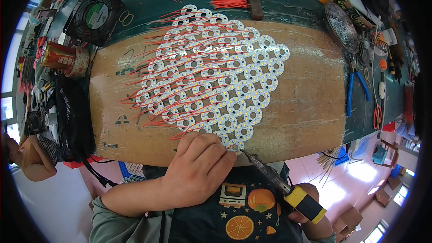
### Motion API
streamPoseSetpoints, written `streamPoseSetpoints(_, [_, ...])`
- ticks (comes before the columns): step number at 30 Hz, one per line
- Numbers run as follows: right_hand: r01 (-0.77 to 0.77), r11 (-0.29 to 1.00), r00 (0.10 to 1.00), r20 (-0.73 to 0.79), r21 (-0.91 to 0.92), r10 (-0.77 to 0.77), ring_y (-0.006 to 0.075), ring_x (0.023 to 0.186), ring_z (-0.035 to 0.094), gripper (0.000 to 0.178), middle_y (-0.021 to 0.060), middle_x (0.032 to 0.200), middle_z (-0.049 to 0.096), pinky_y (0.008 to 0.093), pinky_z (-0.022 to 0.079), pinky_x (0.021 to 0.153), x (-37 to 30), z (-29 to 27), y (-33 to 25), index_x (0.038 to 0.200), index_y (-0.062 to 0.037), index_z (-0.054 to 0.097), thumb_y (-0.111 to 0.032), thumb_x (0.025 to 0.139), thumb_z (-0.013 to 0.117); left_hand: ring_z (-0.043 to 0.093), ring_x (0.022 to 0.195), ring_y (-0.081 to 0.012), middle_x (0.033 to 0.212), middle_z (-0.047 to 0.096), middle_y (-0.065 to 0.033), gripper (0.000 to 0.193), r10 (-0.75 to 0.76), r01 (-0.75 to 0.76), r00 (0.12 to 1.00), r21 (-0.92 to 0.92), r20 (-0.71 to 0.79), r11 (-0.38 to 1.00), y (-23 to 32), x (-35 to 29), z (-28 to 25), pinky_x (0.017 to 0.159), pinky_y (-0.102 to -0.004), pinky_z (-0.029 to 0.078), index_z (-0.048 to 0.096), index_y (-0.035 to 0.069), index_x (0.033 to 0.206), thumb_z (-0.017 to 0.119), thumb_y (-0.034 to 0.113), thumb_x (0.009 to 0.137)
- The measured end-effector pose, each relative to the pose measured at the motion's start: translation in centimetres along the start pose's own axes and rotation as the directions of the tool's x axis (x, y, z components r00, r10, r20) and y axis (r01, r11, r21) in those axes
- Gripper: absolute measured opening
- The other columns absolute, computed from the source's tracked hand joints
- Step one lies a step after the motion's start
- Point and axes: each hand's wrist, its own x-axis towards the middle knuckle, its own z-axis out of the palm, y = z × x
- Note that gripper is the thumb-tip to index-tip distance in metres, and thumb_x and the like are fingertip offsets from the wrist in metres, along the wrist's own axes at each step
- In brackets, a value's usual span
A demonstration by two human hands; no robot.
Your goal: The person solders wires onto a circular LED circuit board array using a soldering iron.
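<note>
Ring-shaped LED boards (228, 79), laid in a slanted grid on brown surface (306, 90), crossed by red wires (167, 16); near corner under curled left hand (200, 164), impossible to tell if pinching; soldering iron (270, 174) gripped in right hand (311, 192), tip close to nearest board (235, 146); apparently mid-soldering, calling next for steady contact; farther off, lettering on red-gold tin (60, 57)

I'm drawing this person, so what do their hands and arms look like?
The left hand and right hand are bare, without gloves; the right is partly hidden. Grey-green sleeves leave the left forearm uncovered. A dark apron with fruit prints is worn.
</note>
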Motion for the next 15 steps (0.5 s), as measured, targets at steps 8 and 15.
streamPoseSetpoints(8, [-0.119, 0.983, 0.993, 0.001, 0.141, 0.120, 0.0140, 0.066, 0.059, 0.064, 0.0049, 0.081, 0.064, 0.0278, 0.044, 0.060, 0.1, 0.0, -0.7, 0.114, 0.0040, 0.062, -0.038, 0.074, 0.089, 0.063, 0.095, -0.0269, 0.096, 0.062, -0.0060, 0.038, -0.003, 0.003, 1.000, -0.004, 0.001, 1.000, -0.2, 0.2, -0.3, 0.081, -0.0423, 0.048, 0.071, 0.003, 0.101, 0.075, 0.001, 0.063])
streamPoseSetpoints(15, [-0.133, 0.966, 0.976, -0.140, 0.222, 0.167, 0.0257, 0.061, 0.062, 0.039, 0.0073, 0.076, 0.065, 0.0337, 0.049, 0.057, 1.2, -0.4, -0.6, 0.090, -0.0046, 0.069, -0.039, 0.079, 0.084, 0.061, 0.102, -0.0257, 0.099, 0.060, -0.0069, 0.028, 0.002, -0.002, 0.999, 0.018, 0.045, 1.000, 0.1, 0.2, -0.7, 0.087, -0.0420, 0.049, 0.068, 0.004, 0.101, 0.073, 0.012, 0.075])
